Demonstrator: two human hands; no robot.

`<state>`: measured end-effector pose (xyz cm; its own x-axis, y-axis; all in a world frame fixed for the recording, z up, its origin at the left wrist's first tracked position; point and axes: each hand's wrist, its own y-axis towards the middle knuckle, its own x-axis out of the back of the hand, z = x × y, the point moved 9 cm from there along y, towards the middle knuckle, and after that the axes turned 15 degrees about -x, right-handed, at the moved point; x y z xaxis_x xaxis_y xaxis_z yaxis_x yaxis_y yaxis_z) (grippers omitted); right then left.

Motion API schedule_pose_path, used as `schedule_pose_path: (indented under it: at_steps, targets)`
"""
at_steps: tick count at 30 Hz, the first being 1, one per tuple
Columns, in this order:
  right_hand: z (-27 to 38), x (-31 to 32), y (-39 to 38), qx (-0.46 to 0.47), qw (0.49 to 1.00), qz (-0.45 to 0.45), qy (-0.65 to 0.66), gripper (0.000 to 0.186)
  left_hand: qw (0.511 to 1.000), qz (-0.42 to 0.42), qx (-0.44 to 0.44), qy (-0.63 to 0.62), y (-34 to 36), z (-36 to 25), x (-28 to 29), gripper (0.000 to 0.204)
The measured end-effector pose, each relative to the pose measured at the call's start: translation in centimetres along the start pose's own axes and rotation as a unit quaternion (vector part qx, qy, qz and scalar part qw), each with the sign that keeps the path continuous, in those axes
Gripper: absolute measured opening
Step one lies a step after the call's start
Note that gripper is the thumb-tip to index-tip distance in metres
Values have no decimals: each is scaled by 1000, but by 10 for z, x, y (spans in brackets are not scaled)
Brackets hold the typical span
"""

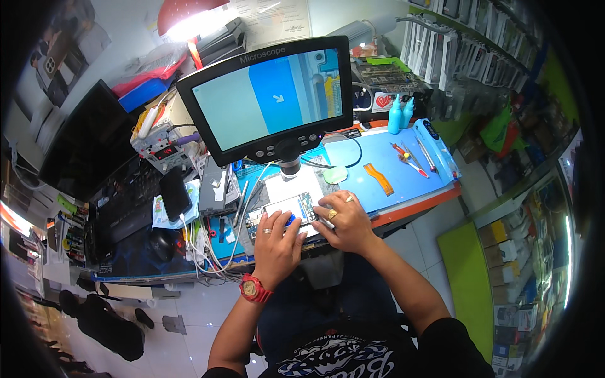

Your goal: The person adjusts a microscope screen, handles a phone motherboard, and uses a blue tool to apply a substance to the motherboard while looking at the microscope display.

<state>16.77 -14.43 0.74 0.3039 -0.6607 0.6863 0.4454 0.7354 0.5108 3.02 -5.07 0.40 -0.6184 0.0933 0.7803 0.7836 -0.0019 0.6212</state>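
An opened phone point(293, 205) with bare circuit boards and a blue part lies flat under the microscope's lens point(290, 167), on a white surface. My left hand point(277, 240) rests on its near left portion, fingers stretched out and apart, partly covering it. At the phone's right end, my right hand point(346, 219) has its fingers bent, with thumb and fingertips against the edge; whatever is between the fingertips is hidden. Above both hands stands the microscope's screen point(268, 101), displaying a magnified blue strip and yellow board parts.
On the blue mat point(353, 154) to the right lie an orange flex cable point(378, 179), small hand tools point(409, 159) and teal bottles point(395, 116). Leftward are a black phone point(175, 194), white cables point(200, 252) and a power supply point(161, 148). Another person point(104, 324) is at lower left.
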Motion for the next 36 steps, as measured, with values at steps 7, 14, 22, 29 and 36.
schedule_pose_path:
  at_steps: [7, 14, 22, 29, 36]
  targets:
    - [2, -2, 0, 10, 1000, 8, -28, 28, 1000, -27, 14, 1, -7, 8, -1, 31]
    - [4, -1, -1, 10, 999, -2, -33, 28, 999, -30, 27, -11, -12, 10, -4, 34]
    - [5, -1, 0, 16, 999, -4, -32, 28, 999, -28, 32, -10, -14, 11, -5, 35]
    - [4, -2, 0, 13, 999, 0, -32, 28, 999, -25, 34, -7, -14, 11, -6, 36]
    - [4, -3, 0, 13, 999, -2, -35, 29, 999, -19, 32, 9, -13, 10, -6, 36]
